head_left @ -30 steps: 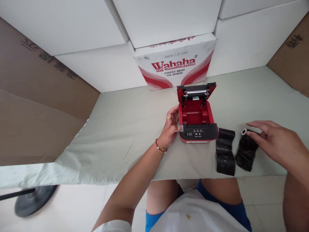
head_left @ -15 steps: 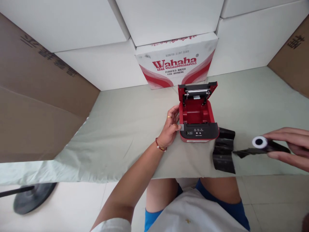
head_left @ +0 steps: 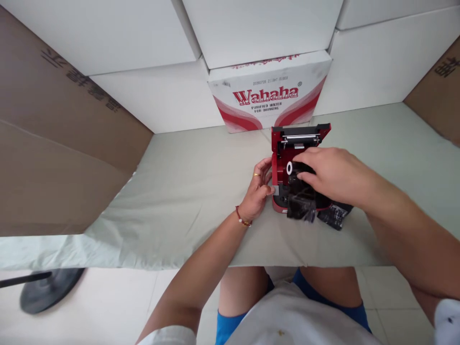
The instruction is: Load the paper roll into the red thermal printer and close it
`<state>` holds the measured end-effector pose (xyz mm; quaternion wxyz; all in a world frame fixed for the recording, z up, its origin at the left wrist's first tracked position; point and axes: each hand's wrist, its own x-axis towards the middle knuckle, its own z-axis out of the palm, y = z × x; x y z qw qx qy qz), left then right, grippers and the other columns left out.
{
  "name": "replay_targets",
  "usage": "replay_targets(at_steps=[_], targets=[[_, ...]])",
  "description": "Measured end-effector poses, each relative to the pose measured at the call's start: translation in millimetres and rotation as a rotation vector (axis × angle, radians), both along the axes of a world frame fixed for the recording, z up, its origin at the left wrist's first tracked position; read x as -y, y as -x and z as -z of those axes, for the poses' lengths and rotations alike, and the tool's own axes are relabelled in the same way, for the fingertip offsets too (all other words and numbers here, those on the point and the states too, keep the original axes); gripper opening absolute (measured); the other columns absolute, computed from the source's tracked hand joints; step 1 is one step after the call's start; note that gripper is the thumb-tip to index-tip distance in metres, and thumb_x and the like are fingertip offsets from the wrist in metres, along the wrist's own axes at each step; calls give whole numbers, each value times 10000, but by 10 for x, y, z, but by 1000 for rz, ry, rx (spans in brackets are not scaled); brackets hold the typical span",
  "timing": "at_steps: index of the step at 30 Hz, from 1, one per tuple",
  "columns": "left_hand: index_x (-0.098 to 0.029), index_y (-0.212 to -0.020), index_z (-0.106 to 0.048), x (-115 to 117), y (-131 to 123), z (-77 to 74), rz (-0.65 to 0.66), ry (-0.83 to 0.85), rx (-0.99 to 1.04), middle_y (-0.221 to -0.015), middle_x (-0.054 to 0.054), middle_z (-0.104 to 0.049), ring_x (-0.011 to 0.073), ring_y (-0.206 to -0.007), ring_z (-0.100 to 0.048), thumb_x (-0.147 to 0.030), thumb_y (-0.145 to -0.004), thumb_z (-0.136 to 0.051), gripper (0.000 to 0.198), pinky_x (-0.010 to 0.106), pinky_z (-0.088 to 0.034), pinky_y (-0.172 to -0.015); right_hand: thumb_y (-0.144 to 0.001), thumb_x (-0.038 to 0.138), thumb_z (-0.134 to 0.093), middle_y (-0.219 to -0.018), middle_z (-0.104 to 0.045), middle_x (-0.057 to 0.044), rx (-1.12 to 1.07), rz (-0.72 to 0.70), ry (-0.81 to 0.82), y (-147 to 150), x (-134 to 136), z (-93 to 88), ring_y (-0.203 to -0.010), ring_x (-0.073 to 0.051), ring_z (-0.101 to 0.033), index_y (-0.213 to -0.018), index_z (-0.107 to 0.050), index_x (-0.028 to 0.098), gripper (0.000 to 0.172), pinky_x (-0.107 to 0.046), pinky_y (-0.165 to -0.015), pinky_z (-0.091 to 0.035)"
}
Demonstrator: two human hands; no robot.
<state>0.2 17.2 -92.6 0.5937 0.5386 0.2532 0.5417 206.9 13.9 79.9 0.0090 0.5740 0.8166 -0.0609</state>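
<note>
- Closest in: some black film point(head_left: 336, 216) on the cloth-covered desk point(head_left: 187, 191), by the front right corner of the red machine point(head_left: 275, 166). Can't tell if it joins up with anything.
- Left grip point(head_left: 258, 194): thumb on the grey tab point(head_left: 276, 190), fingers along the left side. Can't tell if it's clamping or just bracing.
- Right grip point(head_left: 330, 170): pinching a black roll point(head_left: 296, 167) near its white end, hanging film point(head_left: 301, 207) draped in front.
- Lid's point(head_left: 301, 130) up, so that's done. Roll's at the bay point(head_left: 282, 172), doesn't look seated to me, lid not shut yet.
- Behind: Wahaha carton point(head_left: 269, 103), white boxes point(head_left: 262, 28).
</note>
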Motion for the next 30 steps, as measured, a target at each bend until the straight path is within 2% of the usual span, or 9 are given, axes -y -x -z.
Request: replay_targets(at_steps=[4,7,12,16,19,21,24,27,30], targets=[[-357,-1557,-534,150,-5,-79,-270,-205,-214,-1725,111,-444,357,-1632,-432,-632,-1002,-677,636,608,-424,-1326,-1026,234,-593,-1294,-813,-180,167,29,19,217,-87,146,-980,-339,-811,-1280,-786,200,320,-383,-701,-532],[-321,-1499,-611,293,12,-242,-473,-509,-442,-1554,132,-591,354,-1560,-512,-514,-1071,-596,470,645,-411,-1324,-976,183,-636,-1142,-845,-177,139,-15,-59,217,-209,314,-877,-321,-809,-1135,-806,197,234,-363,-617,-491],[-313,-1426,-707,420,-21,-402,-443,-876,-588,-1243,95,-775,330,-1361,-672,-344,-1022,-635,411,588,-498,-1228,-893,147,-719,-880,-847,-115,-20,-94,-176,126,-358,523,-673,-260,-744,-948,-808,230,133,-364,-573,-480],[-323,-1469,-705,437,-65,-368,-418,-889,-600,-1246,87,-796,310,-1323,-681,-299,-996,-682,474,541,-519,-1206,-991,289,-706,-936,-869,-17,-404,-195,-214,9,-133,340,-780,-228,-774,-971,-845,276,141,-345,-694,-560],[-341,-1442,-723,446,-74,-351,-424,-905,-613,-1245,77,-791,308,-1322,-685,-308,-993,-697,451,543,-529,-1204,-1109,417,-614,-957,-860,-11,-693,45,-442,-129,-20,123,-768,-205,-736,-1089,-864,293,280,-354,-757,-577],[-337,-1416,-731,453,-78,-358,-448,-921,-615,-1226,76,-777,308,-1320,-681,-308,-974,-720,443,533,-555,-1178,-1137,476,-568,-1195,-854,-85,-722,191,-604,-235,-104,76,-938,-244,-751,-1266,-832,273,357,-387,-840,-595],[-299,-1362,-746,463,-82,-374,-524,-963,-637,-1206,85,-748,302,-1320,-660,-283,-943,-742,419,515,-590,-1141,-1129,529,-559,-1406,-784,-167,-653,183,-597,-366,-344,193,-1214,-325,-738,-1423,-753,211,475,-478,-1002,-609],[-307,-1307,-766,468,-68,-377,-556,-986,-675,-1216,85,-730,300,-1329,-647,-285,-940,-745,368,523,-599,-1135,-1130,549,-544,-1287,-831,-125,-711,92,-460,-420,-402,377,-1162,-303,-781,-1363,-784,222,468,-516,-1066,-614],[-353,-1312,-770,483,-45,-375,-522,-974,-684,-1256,75,-727,312,-1357,-633,-302,-939,-755,377,555,-570,-1163,-1134,494,-569,-1253,-853,-79,-816,10,-452,-443,-197,481,-1152,-283,-794,-1289,-823,287,362,-498,-1069,-625]])
